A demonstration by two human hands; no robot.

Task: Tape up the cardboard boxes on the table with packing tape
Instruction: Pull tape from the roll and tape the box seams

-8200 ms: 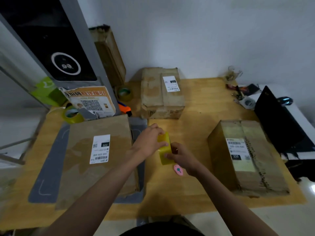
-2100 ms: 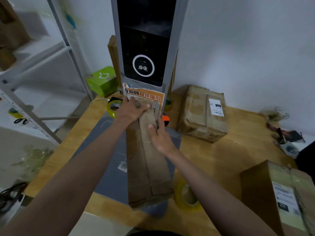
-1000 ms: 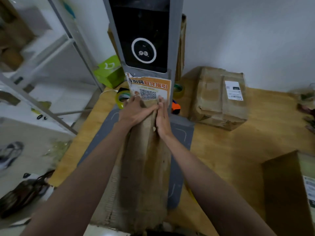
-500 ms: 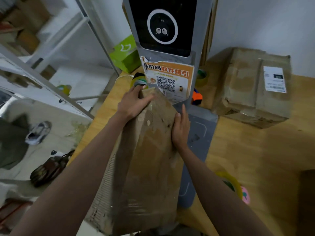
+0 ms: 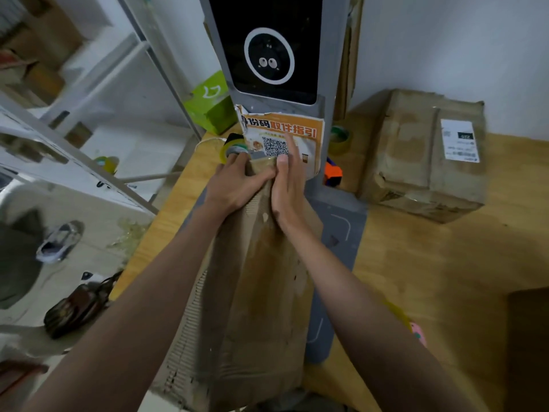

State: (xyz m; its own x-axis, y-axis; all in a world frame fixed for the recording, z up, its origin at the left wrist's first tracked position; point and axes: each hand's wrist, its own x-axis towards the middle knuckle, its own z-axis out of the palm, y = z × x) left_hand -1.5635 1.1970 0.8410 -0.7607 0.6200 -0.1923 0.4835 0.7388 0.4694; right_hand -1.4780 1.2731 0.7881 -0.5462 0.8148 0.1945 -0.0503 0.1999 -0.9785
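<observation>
The left hand (image 5: 234, 185) is gripping the far end of the long box (image 5: 252, 292) running away toward the table's (image 5: 445, 263) back edge; the right hand (image 5: 289, 188) is pressing there flat-fingered, the tape roll (image 5: 396, 315) apparently lying rightward, nearer it.

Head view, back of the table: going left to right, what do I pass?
Green box → yellow tape roll → orange QR poster → green tape roll → cardboard box with the white label.
</observation>
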